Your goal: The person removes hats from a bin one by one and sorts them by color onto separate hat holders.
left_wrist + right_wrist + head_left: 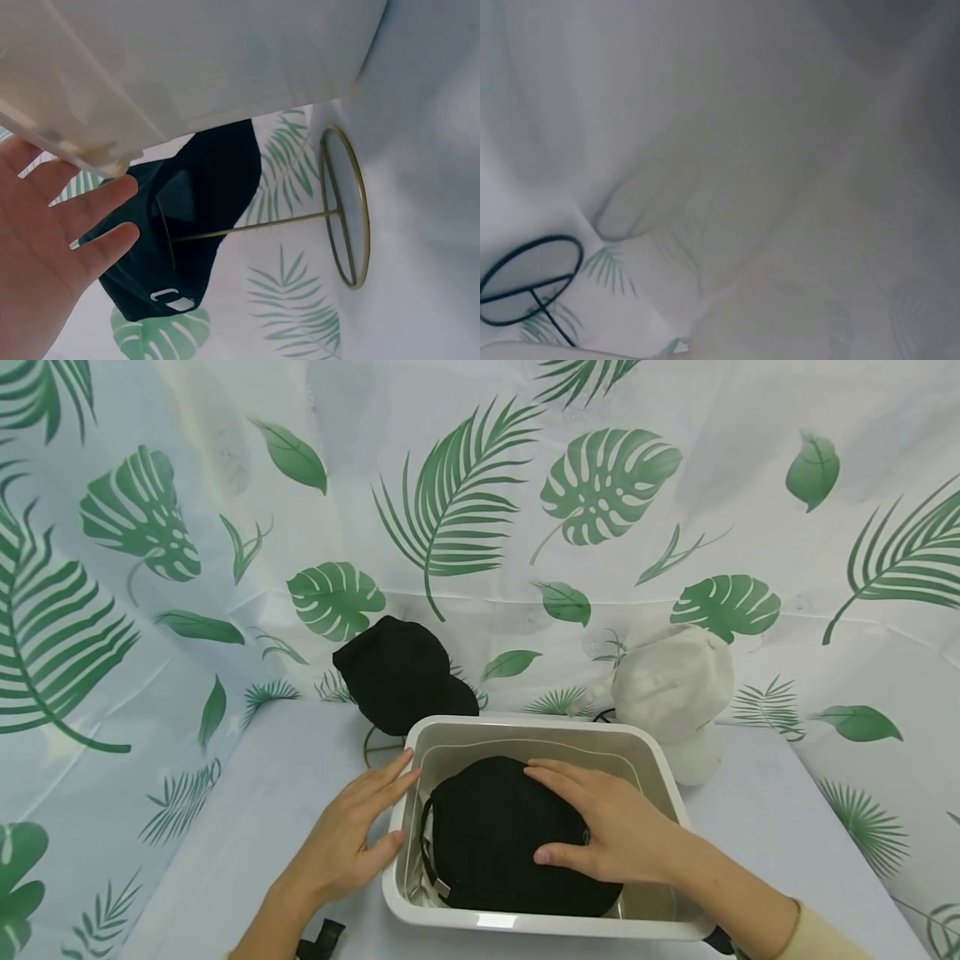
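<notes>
Head view: left fingers [378, 785] straight against bin [600, 927], right fingers [562, 781] across cap [495, 835].

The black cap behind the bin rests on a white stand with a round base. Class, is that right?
Not quite: the stand is gold, not white, as the left wrist view shows. The black cap behind the bin does rest on it, and the base is round.

A pale, flat-topped table [247, 802] bore a white, rounded-rectangular plastic tub [536, 722], a gold, ring-based wire stand [339, 212] and a black, ring-based wire stand [531, 289].
</notes>
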The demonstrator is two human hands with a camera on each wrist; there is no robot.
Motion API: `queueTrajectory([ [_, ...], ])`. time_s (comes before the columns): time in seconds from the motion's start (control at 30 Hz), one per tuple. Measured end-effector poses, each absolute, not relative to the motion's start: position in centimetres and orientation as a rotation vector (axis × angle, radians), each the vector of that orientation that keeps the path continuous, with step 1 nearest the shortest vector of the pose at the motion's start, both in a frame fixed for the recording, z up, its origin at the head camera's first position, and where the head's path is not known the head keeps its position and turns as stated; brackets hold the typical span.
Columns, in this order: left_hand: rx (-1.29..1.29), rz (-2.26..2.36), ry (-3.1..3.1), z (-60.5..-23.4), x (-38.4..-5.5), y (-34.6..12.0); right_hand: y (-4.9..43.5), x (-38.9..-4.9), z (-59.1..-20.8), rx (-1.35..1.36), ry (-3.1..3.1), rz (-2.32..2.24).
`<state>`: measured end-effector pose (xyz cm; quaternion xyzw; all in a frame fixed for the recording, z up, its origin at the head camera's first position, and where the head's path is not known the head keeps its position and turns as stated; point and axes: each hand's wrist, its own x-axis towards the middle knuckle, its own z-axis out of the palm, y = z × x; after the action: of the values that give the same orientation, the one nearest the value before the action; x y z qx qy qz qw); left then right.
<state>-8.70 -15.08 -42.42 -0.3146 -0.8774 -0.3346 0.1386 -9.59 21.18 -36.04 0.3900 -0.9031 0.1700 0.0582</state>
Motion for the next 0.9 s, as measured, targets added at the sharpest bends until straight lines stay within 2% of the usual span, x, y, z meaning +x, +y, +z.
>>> queueTrajectory([
  [0.5, -0.850, -1.085, -2.550, -42.67, -8.49, -14.88, 20.98, -9.99, -36.66, 1.145, -2.701, 0.789],
  [0.9, -0.844, -1.140, -2.527, -43.07, -8.51, -14.76, 21.17, -10.50, -36.82, 1.222, -2.475, 0.968],
])
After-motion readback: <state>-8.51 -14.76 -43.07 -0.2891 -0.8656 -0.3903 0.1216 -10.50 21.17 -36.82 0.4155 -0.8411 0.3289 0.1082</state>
